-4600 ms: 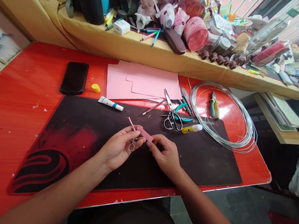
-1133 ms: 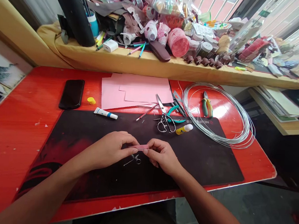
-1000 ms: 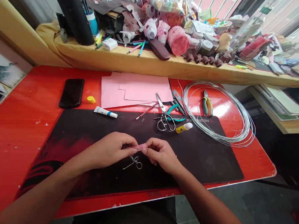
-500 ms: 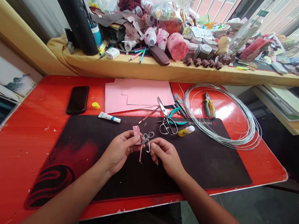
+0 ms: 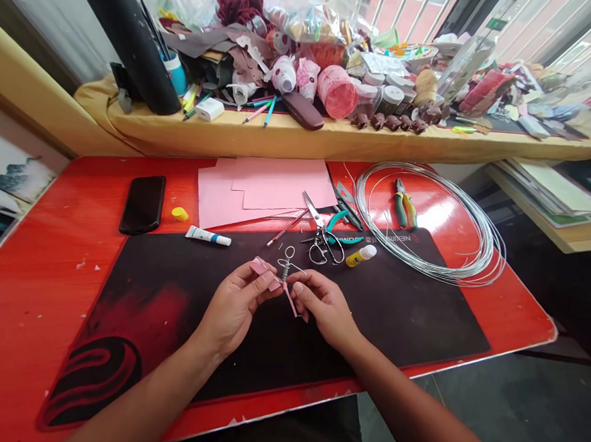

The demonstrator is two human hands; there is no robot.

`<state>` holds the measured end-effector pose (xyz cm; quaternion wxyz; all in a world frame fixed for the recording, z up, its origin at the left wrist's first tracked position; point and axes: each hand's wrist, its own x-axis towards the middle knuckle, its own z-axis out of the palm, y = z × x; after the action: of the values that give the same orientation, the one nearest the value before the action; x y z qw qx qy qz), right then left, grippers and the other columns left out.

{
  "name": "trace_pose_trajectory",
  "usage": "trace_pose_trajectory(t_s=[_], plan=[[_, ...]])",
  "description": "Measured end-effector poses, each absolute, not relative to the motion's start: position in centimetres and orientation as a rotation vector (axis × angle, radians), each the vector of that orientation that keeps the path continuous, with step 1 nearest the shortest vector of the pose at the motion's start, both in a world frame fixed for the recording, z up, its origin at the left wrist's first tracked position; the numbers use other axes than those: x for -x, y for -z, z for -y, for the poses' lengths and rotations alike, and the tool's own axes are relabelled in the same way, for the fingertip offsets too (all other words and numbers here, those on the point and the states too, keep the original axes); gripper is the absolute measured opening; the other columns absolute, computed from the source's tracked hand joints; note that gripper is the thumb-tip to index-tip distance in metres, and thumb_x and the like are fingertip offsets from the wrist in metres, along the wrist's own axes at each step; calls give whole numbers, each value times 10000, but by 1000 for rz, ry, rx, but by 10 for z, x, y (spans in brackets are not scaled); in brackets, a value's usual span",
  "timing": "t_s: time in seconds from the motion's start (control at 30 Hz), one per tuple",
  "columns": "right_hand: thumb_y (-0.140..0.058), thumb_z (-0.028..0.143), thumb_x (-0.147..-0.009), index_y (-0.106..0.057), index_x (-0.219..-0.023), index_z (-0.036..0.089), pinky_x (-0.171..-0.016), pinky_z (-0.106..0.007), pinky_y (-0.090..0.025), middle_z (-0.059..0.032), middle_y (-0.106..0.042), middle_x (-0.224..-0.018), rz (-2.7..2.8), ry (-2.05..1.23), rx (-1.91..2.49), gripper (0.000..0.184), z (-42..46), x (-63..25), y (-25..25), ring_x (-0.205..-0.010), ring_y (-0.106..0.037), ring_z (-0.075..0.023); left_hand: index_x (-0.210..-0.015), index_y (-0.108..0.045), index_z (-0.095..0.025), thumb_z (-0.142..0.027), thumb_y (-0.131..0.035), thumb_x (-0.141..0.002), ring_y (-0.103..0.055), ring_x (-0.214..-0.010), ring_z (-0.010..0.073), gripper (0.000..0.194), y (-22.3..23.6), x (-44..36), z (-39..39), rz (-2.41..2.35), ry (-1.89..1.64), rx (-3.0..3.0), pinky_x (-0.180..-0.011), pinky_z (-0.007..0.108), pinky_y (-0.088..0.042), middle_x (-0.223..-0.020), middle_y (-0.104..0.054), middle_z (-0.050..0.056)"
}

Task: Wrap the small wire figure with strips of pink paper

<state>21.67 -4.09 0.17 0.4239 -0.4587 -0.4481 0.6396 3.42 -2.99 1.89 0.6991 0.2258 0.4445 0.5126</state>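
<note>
Both hands meet over the black desk mat (image 5: 395, 307). My left hand (image 5: 237, 304) pinches a small folded piece of pink paper (image 5: 261, 267) together with a bent wire piece (image 5: 287, 260) whose loop points up and away from me. My right hand (image 5: 323, 306) has its fingers closed on a thin pink strip (image 5: 291, 299) that hangs down from the wire. The hands are almost touching.
Behind the hands lie scissors (image 5: 318, 229), teal pliers (image 5: 344, 224), a yellow glue stick (image 5: 360, 255), a glue tube (image 5: 207, 236), pink paper sheets (image 5: 265, 189), a wire coil (image 5: 425, 222) with pliers (image 5: 405, 204) inside, a phone (image 5: 143, 204). A cluttered shelf (image 5: 300, 138) runs along the back.
The wire piece was lying on the mat under the hands and has been lifted; its loop now points up. The pink strip went from level between the fingers to hanging down.
</note>
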Motion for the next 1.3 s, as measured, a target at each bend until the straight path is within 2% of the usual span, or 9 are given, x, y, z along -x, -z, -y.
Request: trace_pose_trajectory(t_s=[0.13, 0.4, 0.7, 1.1, 1.3], plan=[[-765, 515, -925, -734, -986, 187, -502, -221, -425, 21, -594, -756, 1085, -1605, 1146, 335, 39, -217, -3, -566, -485, -94, -805, -806, -177, -365, -972, -695, -636, -775, 113, 274, -16, -35, 33, -990, -1114, -598, -805, 222, -554, -866, -692, 10], [-796, 515, -903, -667, -880, 193, -496, -215, -384, 55, -552, -670, 1080, -1623, 1108, 348, 36, -216, -5, -524, -434, -81, -826, -817, -186, -411, -956, -711, -606, -789, 137, 288, -11, -40, 35, -990, -1051, -615, -793, 249, -522, -845, -697, 24], [-797, 499, -907, -667, -877, 195, -489, -215, -396, 53, -562, -672, 1078, -1598, 1135, 332, 36, -214, -2, -532, -460, -87, -885, -829, -160, -389, -957, -708, -643, -802, 156, 316, -8, -41, 37, -1001, -1032, -543, -755, 252, -548, -851, -728, 53], [-798, 528, -900, -668, -860, 188, -479, -214, -408, 54, -571, -652, 1059, -1630, 1129, 366, 36, -214, -2, -508, -467, -84, -777, -771, -160, -329, -926, -764, -594, -790, 140, 229, -8, -45, 39, -887, -1045, -478, -772, 252, -537, -828, -663, 30], [-803, 536, -893, -663, -851, 190, -477, -221, -396, 56, -566, -635, 1045, -1637, 1124, 375, 37, -213, -2, -502, -459, -87, -816, -778, -163, -326, -927, -770, -579, -798, 134, 225, -7, -47, 41, -858, -1042, -404, -768, 238, -517, -815, -646, 23]])
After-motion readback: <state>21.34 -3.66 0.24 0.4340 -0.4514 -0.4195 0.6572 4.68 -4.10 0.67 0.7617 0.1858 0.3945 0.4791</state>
